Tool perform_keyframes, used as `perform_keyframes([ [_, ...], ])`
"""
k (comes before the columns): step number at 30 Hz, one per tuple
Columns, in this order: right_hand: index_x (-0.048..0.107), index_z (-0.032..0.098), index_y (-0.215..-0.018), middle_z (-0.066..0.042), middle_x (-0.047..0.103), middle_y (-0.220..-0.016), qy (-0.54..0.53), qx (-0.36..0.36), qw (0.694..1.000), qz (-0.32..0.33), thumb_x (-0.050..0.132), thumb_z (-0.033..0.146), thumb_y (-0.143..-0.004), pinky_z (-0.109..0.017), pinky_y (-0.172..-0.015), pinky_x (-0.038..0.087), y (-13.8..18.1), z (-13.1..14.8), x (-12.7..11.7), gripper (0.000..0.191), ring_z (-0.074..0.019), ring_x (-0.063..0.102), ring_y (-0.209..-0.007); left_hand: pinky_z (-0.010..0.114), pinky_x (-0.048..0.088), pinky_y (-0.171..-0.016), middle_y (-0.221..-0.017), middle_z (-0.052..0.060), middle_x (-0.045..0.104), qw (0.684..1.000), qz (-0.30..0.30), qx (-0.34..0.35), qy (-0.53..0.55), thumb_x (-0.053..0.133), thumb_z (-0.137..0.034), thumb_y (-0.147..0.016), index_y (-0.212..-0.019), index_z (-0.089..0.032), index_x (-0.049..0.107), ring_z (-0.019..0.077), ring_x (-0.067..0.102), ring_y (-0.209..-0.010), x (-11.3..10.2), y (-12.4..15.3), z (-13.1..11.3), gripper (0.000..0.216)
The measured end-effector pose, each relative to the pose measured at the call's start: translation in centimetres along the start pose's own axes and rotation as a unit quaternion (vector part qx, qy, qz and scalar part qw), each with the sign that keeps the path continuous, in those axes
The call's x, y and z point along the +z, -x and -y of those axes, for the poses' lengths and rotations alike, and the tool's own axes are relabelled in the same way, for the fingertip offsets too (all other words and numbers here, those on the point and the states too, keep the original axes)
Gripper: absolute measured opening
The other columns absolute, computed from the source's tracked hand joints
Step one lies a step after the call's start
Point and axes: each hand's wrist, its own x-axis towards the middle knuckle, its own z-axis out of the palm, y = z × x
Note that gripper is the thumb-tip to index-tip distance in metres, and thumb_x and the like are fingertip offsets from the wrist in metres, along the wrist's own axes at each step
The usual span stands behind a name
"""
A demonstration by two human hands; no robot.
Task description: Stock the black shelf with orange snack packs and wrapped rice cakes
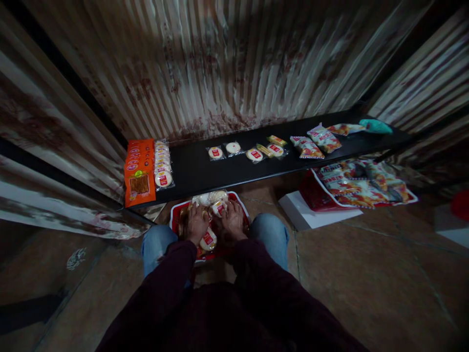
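Observation:
Between my knees stands a red basket with a white rim [242, 199], holding several clear-wrapped round white crackers. My left hand [198, 224] lies over the packs on the basket's left side, fingers stretched forward. Inside on the right, my right hand [233, 218] has its fingers spread, and their tips touch a wrapped cracker pack [219, 207]. Another round cracker pack with a red label [208, 239] lies near my left wrist. What is under both palms is hidden.
A long black shelf [198, 171] spans ahead. On it are orange snack packets [140, 168], a row of wrapped crackers [163, 164], single cracker packs [216, 153] and printed snack bags [307, 146]. At right, a second red basket [318, 193] of bags rests on a white box [302, 212].

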Motion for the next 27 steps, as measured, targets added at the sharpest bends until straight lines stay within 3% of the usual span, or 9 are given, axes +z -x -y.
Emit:
perform_keyframes([
  [6,0.047,0.012,-0.130,-0.017,0.051,-0.134,0.007,0.001,0.999,0.039,0.046,0.034,-0.086,-0.044,-0.105,0.035,-3.7,-1.3,1.3,0.049,-0.0288,0.041,-0.127,0.047,0.027,-0.113,-0.146,0.021,0.038,0.998,-0.001,-0.053,-0.014,0.051,-0.028,-0.081,-0.132,-0.006,0.045,0.0321,0.028,-0.140,0.1,-3.2,0.8,0.056],
  [14,0.037,0.011,-0.138,-0.018,0.052,-0.133,-0.011,-0.007,0.997,0.071,0.051,0.042,-0.085,-0.043,-0.105,0.036,-5.9,-1.8,2.1,0.063,-0.0298,0.045,-0.126,0.044,0.029,-0.110,-0.127,0.013,0.058,0.999,0.019,-0.030,-0.008,0.054,-0.026,-0.079,-0.120,-0.016,0.054,0.0294,0.041,-0.129,0.4,-6.3,1.7,0.042],
  [22,0.039,0.017,-0.138,-0.016,0.056,-0.131,-0.050,-0.026,0.984,0.169,0.061,0.042,-0.081,-0.043,-0.100,0.041,-6.5,-1.0,2.4,0.066,-0.0297,0.052,-0.121,0.037,0.038,-0.103,-0.116,0.010,0.058,0.994,0.025,-0.072,0.079,0.058,-0.022,-0.076,-0.109,-0.020,0.058,0.0251,0.049,-0.119,0.3,-6.1,1.0,0.033],
  [27,0.041,0.020,-0.138,-0.013,0.061,-0.125,-0.084,-0.018,0.979,0.186,0.065,0.040,-0.078,-0.041,-0.097,0.044,-5.9,0.0,1.4,0.068,-0.0280,0.058,-0.115,0.030,0.045,-0.091,-0.107,0.006,0.058,0.985,0.024,-0.108,0.134,0.061,-0.022,-0.075,-0.103,-0.020,0.061,0.0192,0.057,-0.103,-0.5,-5.6,0.7,0.029],
])
